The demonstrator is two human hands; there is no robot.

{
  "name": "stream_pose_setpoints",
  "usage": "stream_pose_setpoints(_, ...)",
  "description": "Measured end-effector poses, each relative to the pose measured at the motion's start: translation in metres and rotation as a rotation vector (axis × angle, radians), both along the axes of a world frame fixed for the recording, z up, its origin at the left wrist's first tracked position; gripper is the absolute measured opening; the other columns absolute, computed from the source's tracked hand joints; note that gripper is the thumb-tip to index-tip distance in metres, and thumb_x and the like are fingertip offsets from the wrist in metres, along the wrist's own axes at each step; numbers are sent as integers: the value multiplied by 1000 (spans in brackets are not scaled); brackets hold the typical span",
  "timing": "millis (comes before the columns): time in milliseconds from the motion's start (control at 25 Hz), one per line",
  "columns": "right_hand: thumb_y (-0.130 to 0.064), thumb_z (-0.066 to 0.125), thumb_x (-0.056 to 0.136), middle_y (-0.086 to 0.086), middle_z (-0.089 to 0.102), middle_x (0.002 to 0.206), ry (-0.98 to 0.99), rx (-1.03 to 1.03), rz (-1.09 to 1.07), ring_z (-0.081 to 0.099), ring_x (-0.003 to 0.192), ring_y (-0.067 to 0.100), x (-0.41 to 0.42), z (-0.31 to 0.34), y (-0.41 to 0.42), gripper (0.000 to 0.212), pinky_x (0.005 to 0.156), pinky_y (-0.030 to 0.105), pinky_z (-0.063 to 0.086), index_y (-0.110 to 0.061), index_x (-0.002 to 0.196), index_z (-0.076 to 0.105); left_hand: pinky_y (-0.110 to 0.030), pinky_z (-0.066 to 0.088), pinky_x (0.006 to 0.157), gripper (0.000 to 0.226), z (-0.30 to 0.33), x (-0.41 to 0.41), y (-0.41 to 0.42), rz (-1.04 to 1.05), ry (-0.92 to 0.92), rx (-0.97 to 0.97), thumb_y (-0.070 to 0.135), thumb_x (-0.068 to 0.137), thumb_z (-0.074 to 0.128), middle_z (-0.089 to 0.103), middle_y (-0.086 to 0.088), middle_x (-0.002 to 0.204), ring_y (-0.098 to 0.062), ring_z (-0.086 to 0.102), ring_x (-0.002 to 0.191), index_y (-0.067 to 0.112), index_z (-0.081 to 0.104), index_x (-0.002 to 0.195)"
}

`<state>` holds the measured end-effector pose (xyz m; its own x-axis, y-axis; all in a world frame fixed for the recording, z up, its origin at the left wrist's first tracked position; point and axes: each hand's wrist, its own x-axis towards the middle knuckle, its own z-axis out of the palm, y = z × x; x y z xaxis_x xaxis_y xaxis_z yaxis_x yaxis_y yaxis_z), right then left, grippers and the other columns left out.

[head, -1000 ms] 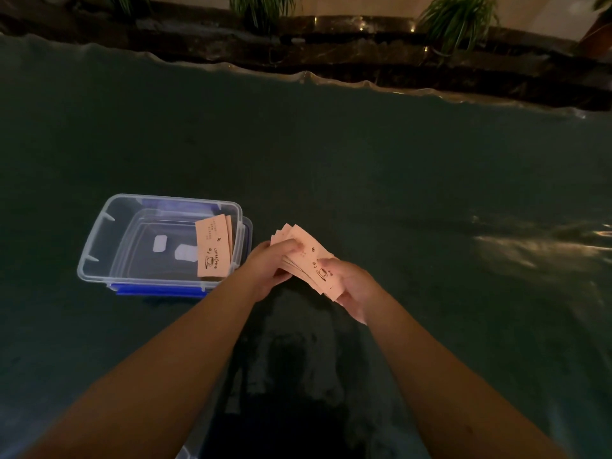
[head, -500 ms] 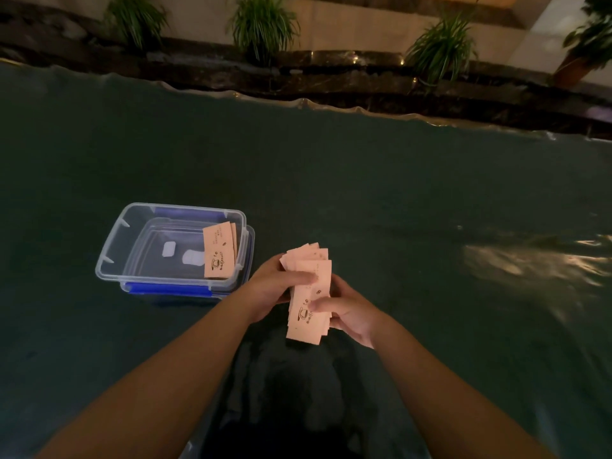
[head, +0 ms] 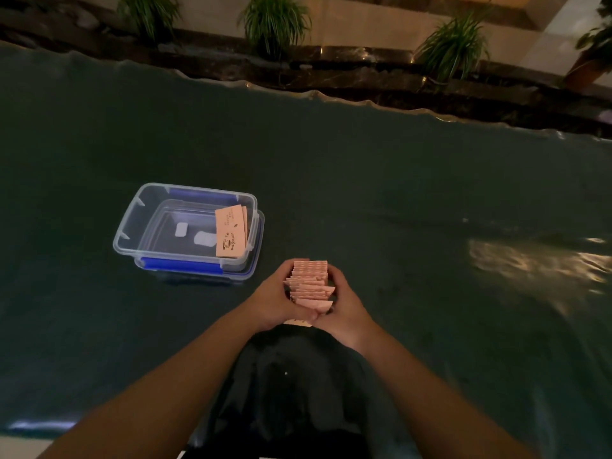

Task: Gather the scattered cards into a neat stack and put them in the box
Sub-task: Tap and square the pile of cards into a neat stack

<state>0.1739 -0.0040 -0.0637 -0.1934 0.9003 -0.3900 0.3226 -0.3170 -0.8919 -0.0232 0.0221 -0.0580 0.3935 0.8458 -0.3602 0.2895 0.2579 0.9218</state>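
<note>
A bundle of pink cards (head: 310,283) stands on edge between both palms, its top edges uneven and facing the camera. My left hand (head: 276,299) presses its left side and my right hand (head: 346,303) presses its right side, thumbs meeting at the near end. To the upper left sits a clear plastic box (head: 159,200) with blue clips. A few pink cards (head: 230,235) with printed writing lean against the box's right inner wall.
The dark green table cover (head: 397,193) stretches all around, with a bright glare patch at the right. Beyond its wavy far edge runs a dark stone ledge (head: 347,61) with potted plants (head: 275,21). My dark clothing shows below the hands.
The fanned cards were turned upright and squeezed into a bundle between both hands. The hands moved slightly toward me; the view tilted up a little.
</note>
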Motion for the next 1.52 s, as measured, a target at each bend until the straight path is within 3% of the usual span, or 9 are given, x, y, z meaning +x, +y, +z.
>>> stream_pose_setpoints(120,-5,89,72,-7,60,149,-81,9,61,61,134,8,-3,5,-5,118,115,45,50,-33,165,23,-17,52,95,112,-5,1,-7,-19,63,22,21,61,101,66,16,130,9,63,117,42,35,150)
stream_pose_setpoints(240,-5,87,75,-3,44,162,-125,17,113,53,140,6,-5,12,-12,128,120,40,44,-37,167,4,-9,45,90,125,-6,2,-10,-35,84,23,23,62,99,57,25,132,19,57,115,41,21,157)
stream_pose_setpoints(400,-1,84,78,-8,13,173,-196,138,170,38,151,5,-8,24,-20,137,115,18,40,-62,155,-12,-25,49,104,131,-10,3,-13,18,76,7,16,62,96,54,18,139,0,57,125,36,14,161)
stream_pose_setpoints(520,-1,81,79,-14,-5,176,-279,245,241,18,161,13,-14,31,-21,139,119,28,39,-71,147,-19,-34,52,106,123,-15,6,-17,43,51,11,8,61,95,59,11,140,-5,61,125,34,25,159)
stream_pose_setpoints(760,-11,85,78,-9,-10,175,-369,238,198,36,145,4,-11,34,-21,135,112,31,48,-56,158,-15,-15,44,92,99,-24,6,-15,12,83,34,12,66,96,65,15,129,10,61,117,42,40,141)
stream_pose_setpoints(880,-8,82,82,4,20,171,-401,252,181,31,154,16,-10,34,-16,124,123,41,38,-40,165,-5,-15,44,91,96,-24,8,-11,-5,94,37,14,66,96,66,13,128,9,61,116,41,40,140)
stream_pose_setpoints(960,-4,79,84,3,27,163,-418,235,181,41,147,22,-15,35,-16,119,118,45,45,-38,167,1,-18,46,94,95,-24,8,-9,-12,93,53,16,66,96,66,12,128,6,63,115,39,41,141)
stream_pose_setpoints(1280,3,66,87,-1,-8,177,-477,253,301,17,162,28,-36,31,-17,122,113,40,49,-59,157,-13,-4,50,86,119,-26,2,-4,-33,103,86,22,68,96,56,13,133,17,58,116,45,14,151)
stream_pose_setpoints(1520,-7,68,88,7,-9,178,-645,276,338,11,163,33,-30,31,-7,112,123,47,39,-39,166,-6,-9,52,84,107,-28,6,1,-39,141,96,25,71,94,59,16,128,18,58,114,41,22,149)
